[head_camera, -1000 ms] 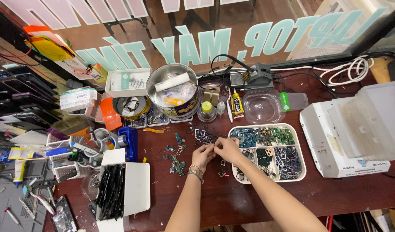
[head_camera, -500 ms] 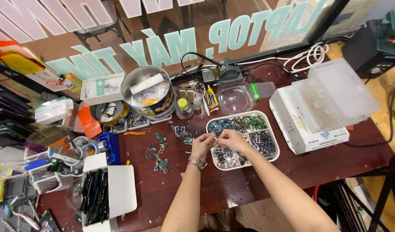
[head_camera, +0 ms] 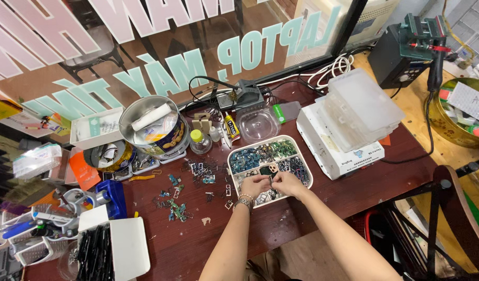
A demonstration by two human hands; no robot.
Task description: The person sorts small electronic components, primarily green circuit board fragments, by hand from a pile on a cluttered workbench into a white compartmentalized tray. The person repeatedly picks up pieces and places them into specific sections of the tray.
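My left hand (head_camera: 255, 185) and my right hand (head_camera: 286, 183) meet over the front part of a white tray (head_camera: 307, 178) filled with small blue, green and grey phone parts. Between the fingertips of both hands sits a small dark part (head_camera: 271, 177); which hand carries it I cannot tell for sure. A beaded bracelet (head_camera: 244, 200) is on my left wrist. Left of the tray, several small metal and green parts (head_camera: 178, 206) lie scattered on the dark red table (head_camera: 312, 218).
A round metal tin (head_camera: 152, 128), a glue tube (head_camera: 230, 127), a clear plastic bowl (head_camera: 257, 124) and a soldering station (head_camera: 248, 95) stand behind the tray. White plastic boxes (head_camera: 348, 122) sit at the right. A white box of black strips (head_camera: 112, 251) lies front left.
The view has swung right and pulled back. My hands moved from the table beside the tray to over the tray's front part, still pinched together.
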